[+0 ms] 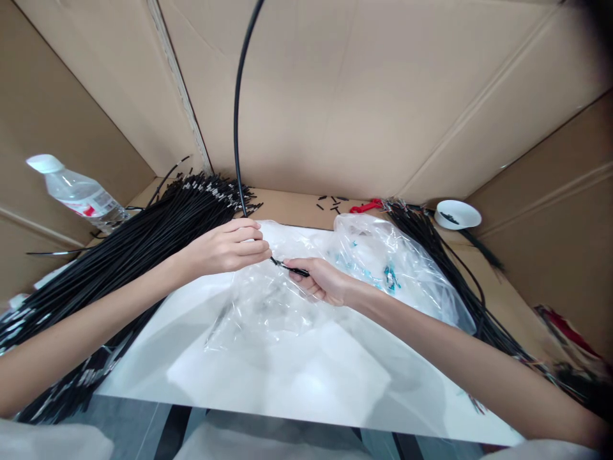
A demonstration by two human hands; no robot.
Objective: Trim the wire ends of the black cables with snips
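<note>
My left hand (228,246) is closed in a pinch on a long black cable (235,115) that arcs up and out of the top of the view. My right hand (320,279) is curled shut on the cable's end piece (291,268), a short black tip between the two hands. Both hands hover over crumpled clear plastic bags (383,255) lying on a white sheet (268,377). A thick bundle of black cables (143,249) lies just left of my left hand.
Cardboard walls (364,96) enclose the work area. A water bottle (76,191) lies at the left. A second bundle of black cables (445,262) runs along the right, with a small white dish (457,214) and a red object (366,206) behind it.
</note>
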